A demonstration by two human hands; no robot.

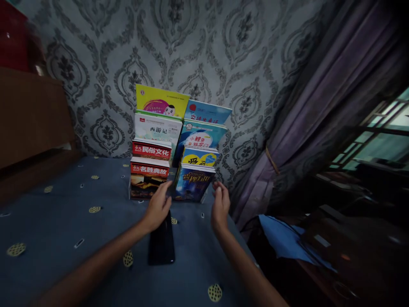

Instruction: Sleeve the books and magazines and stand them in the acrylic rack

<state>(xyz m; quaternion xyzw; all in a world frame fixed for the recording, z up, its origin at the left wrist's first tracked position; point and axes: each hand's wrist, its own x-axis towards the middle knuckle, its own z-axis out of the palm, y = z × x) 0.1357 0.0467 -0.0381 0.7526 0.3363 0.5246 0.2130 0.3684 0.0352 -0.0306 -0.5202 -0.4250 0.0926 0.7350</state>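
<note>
Two rows of books stand upright on a dark blue patterned cloth against the wall. My left hand point(158, 206) is in front of the gap between the rows, thumb and fingers apart, with nothing in it. It is nearest to a red-topped book point(149, 179) and above a black phone point(162, 243) lying flat. Just right of the front dark blue book point(193, 183), my right hand point(221, 206) is open with its fingers loosely bent. I cannot tell whether it touches the book. Behind stand a white book point(158, 130), a yellow book point(159, 100) and several blue ones.
A brown wooden cabinet point(32, 119) stands at the left with a red object point(14, 34) on top. At the right hangs a tied purple curtain point(287, 119). A blue cloth point(281, 238) and dark items lie beyond the right edge of the patterned cloth point(105, 238).
</note>
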